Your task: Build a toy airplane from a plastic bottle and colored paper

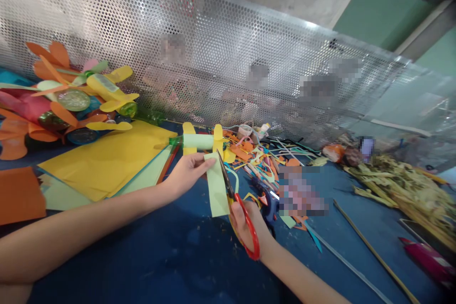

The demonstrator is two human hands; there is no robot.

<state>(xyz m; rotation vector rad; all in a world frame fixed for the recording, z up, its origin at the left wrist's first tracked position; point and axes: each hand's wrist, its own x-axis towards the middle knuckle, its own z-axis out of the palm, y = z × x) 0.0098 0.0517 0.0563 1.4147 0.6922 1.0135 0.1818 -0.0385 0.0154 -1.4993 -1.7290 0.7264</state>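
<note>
My left hand (188, 171) pinches the top edge of a pale green paper strip (216, 185) that hangs above the blue table (149, 256). My right hand (247, 221) grips red-handled scissors (237, 202), whose blades run along the strip's right edge. Just behind the strip lies a small bottle craft (199, 141) wrapped in green paper with yellow petals.
Yellow and green paper sheets (107, 161) lie at the left, an orange sheet (17, 194) beside them. Bottle flower crafts (71, 99) pile up at far left. Paper scraps (256, 154) and dried leaves (399, 183) lie right. A perforated metal screen (213, 57) stands behind.
</note>
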